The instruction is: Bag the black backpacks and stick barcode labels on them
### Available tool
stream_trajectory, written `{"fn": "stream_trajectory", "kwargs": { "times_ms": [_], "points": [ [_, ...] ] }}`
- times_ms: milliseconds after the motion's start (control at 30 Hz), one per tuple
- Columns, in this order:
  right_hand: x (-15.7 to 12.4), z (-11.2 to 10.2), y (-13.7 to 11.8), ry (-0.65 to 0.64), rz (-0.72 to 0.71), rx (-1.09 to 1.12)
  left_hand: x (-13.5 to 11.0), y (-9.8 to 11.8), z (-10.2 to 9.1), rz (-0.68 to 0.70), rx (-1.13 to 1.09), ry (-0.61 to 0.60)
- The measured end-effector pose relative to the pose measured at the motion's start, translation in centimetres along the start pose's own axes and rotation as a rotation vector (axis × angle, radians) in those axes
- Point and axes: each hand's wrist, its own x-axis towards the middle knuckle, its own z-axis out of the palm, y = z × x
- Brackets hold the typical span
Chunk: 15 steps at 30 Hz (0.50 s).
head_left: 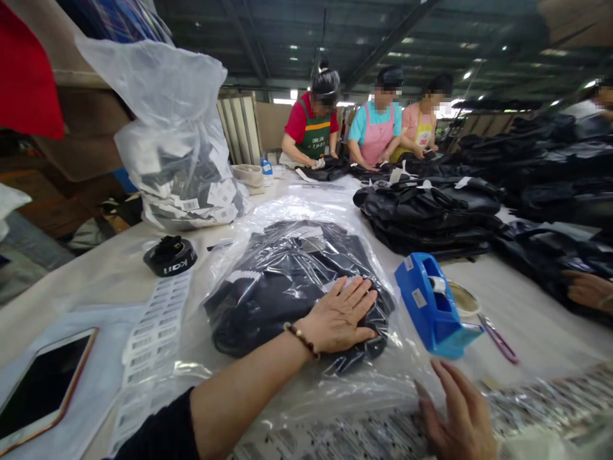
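Note:
A black bag lies flat on the table inside a clear plastic bag. My left hand, with a bead bracelet at the wrist, rests spread and flat on the plastic over the right part of the black bag. At the near right corner of the plastic is my right hand, thumb and fingers apart, with nothing visibly held. A blue tape dispenser stands just beyond it. Right of the dispenser are a tape roll and a small tool with a purplish handle.
Barcode label sheets, a black strap roll and a phone lie to the left. Behind them stands a clear sack of tags. Black bags are piled at right, near another person's hand. Several co-workers stand across the table.

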Motion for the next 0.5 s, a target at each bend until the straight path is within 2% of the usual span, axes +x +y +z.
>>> {"fn": "stream_trajectory", "kwargs": {
  "times_ms": [100, 200, 333, 500],
  "points": [
    [1.2, -0.6, -2.8, -0.035, -0.191, 0.111, -0.2, -0.3, 0.1, 0.043, -0.004, 0.015],
    [1.8, -0.4, -5.0, -0.122, -0.304, 0.236, -0.7, -0.7, 0.5, 0.093, 0.002, 0.045],
    [2.1, -0.1, -6.3, -0.212, -0.318, 0.341, -1.2, -0.9, 0.9, 0.175, 0.038, 0.077],
    [2.3, -0.8, -6.3, -0.23, -0.348, 0.367, -1.4, -1.0, 1.3, 0.249, 0.096, 0.144]
  ]
}}
